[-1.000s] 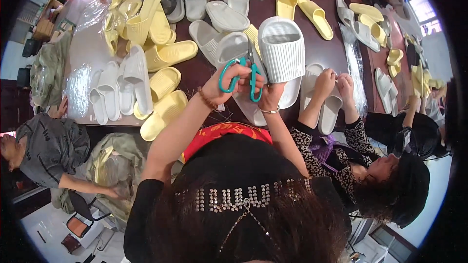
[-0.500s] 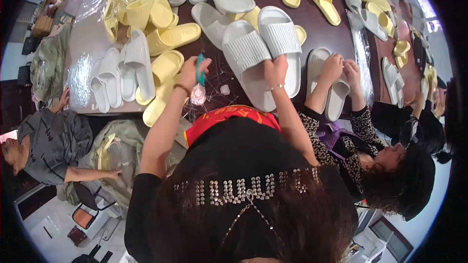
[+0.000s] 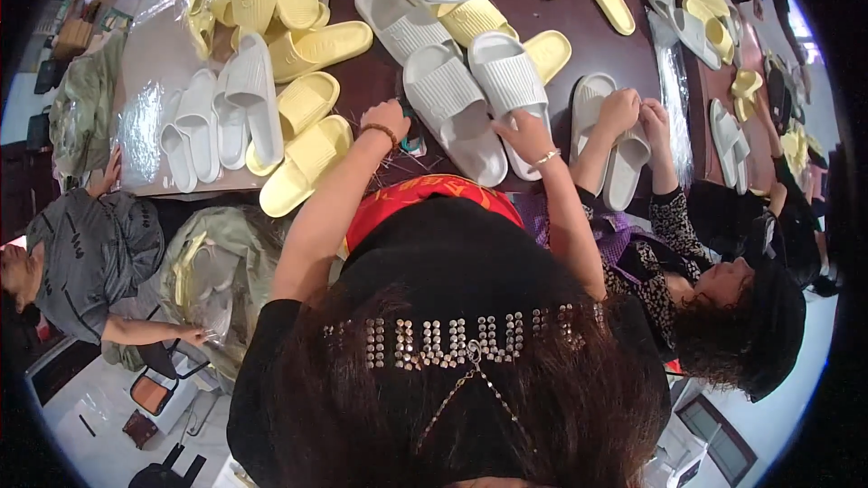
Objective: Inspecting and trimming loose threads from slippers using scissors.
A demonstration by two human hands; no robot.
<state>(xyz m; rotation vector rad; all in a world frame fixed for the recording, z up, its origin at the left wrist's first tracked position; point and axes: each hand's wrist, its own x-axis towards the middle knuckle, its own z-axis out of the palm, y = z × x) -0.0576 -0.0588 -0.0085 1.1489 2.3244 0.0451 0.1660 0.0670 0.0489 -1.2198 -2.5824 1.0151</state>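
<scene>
My left hand (image 3: 386, 122) is closed by the table's front edge, around a teal-handled tool (image 3: 413, 137) that shows beside its fingers; the tool's working end is mostly hidden. A pair of grey ribbed slide slippers lies in front of me: the left slipper (image 3: 477, 146) and the right slipper (image 3: 506, 77), toes pointing away. My right hand (image 3: 529, 139) holds the inner edge of the right slipper near its heel, thumb between the two slippers and fingers on the footbed.
Grey slippers (image 3: 206, 131) and yellow slippers (image 3: 312, 163) stand in rows at left. More grey (image 3: 407, 23) and yellow slippers (image 3: 546, 56) lie beyond the pair. At right, a co-worker's hands (image 3: 619, 113) work over grey slippers (image 3: 626, 172). Another person (image 3: 99, 253) sits at left.
The grey pair has come nearer and lower, onto the table. My left hand has moved right, toward the pair, with the teal tool. A pale pink lump beneath it is now out of sight.
</scene>
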